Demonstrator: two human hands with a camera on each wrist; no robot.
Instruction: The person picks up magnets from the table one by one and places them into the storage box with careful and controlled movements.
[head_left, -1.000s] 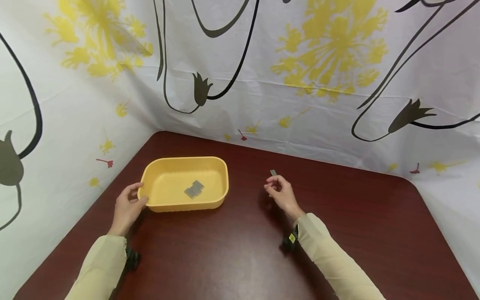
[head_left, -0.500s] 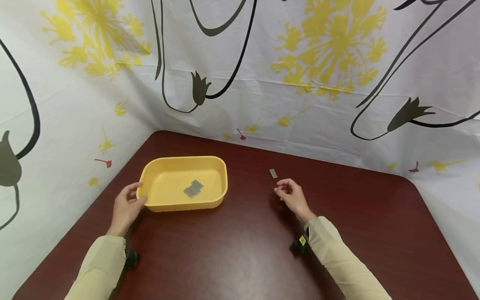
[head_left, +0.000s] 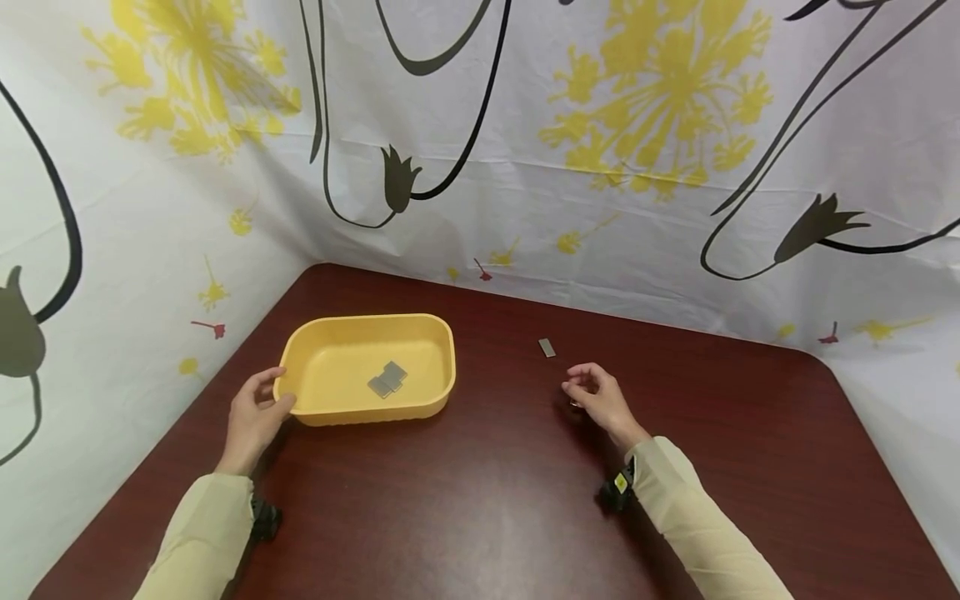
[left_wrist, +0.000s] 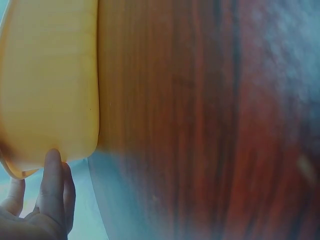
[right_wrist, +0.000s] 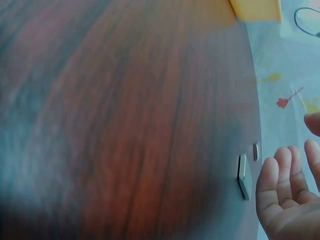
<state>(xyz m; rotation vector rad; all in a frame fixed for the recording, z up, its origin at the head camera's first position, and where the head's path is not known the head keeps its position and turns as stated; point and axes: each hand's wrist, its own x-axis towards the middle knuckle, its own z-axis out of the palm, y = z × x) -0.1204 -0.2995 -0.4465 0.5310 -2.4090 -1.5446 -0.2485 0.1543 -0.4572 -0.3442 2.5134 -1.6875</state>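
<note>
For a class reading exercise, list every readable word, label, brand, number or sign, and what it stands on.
No text can be read.
Any mark on the yellow sticker near the right sleeve is too small to read.
The tub and grey pieces show no readable writing.

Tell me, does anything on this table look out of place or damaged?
Nothing looks spilled or damaged. The grey pieces in the yellow tray lie staggered rather than neatly lined up, and two loose pieces show outside it, near the right hand. That looks slightly untidy, nothing worse.
</note>
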